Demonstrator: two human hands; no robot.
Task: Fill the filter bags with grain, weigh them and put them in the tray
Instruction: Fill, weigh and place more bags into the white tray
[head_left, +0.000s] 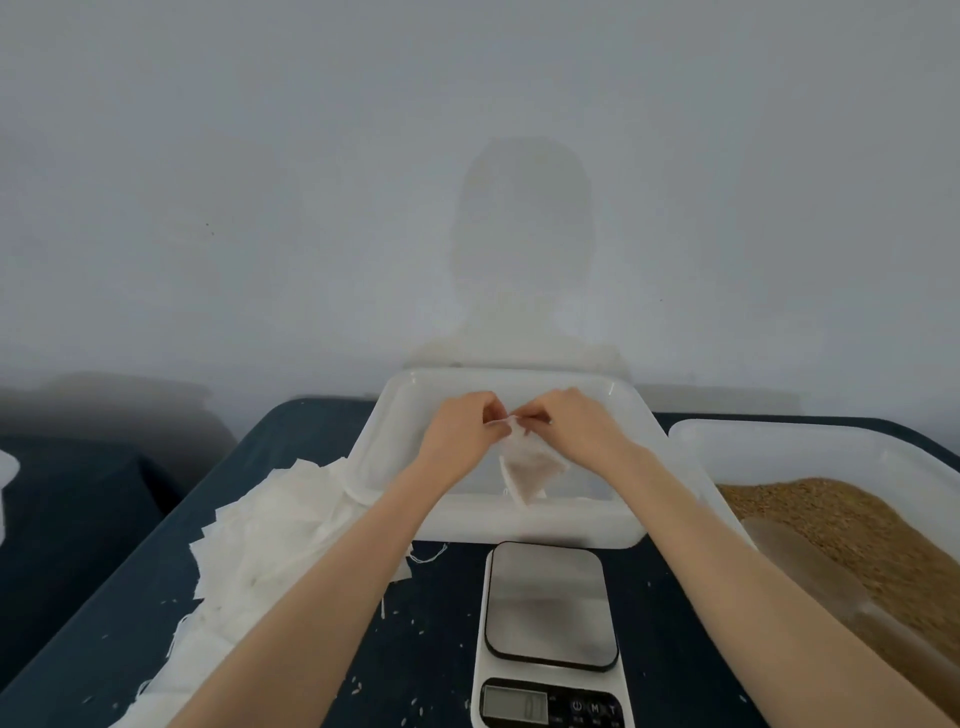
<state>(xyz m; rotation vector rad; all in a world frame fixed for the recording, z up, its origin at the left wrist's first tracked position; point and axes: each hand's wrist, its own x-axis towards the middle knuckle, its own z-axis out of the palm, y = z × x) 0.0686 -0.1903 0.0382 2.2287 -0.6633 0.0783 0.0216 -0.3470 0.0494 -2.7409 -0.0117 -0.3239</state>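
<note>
Filter bag, small, white, thin mesh fabric, part-filled (527, 470): held in the air above the near half of the tray, top edge pinched between both hands, body hanging as a soft wedge with a pale brown tint showing through. By the look of it, it is filled and being closed at the neck.

Near edge of the worktop: digital kitchen scale, white body, brushed steel platform (549, 605), nothing on it; display too blurred to read. Loose grains scattered on the dark blue cloth worktop (441, 623) around it.

Left side: heap of flat white unfilled filter bags (260, 540), thin, square-cut, with trailing threads, reaching up to the tray's left corner.

Right side: translucent white plastic bin (779, 441) holding golden-brown grain (841, 519), granular and heaped, with a clear scoop-like thing half buried in it.

Centre: left hand (460, 431), grip closed in a pinch on the bag's top; right hand (576, 423), grip likewise pinched on the same top, the two nearly touching.

Far edge: rectangular translucent white plastic tray (644, 431), smooth, round-cornered, against the pale wall; no finished bags visible inside.

Progress, judged: early. One bag filled; whether it was weighed cannot be told. The heap remains to do.
</note>
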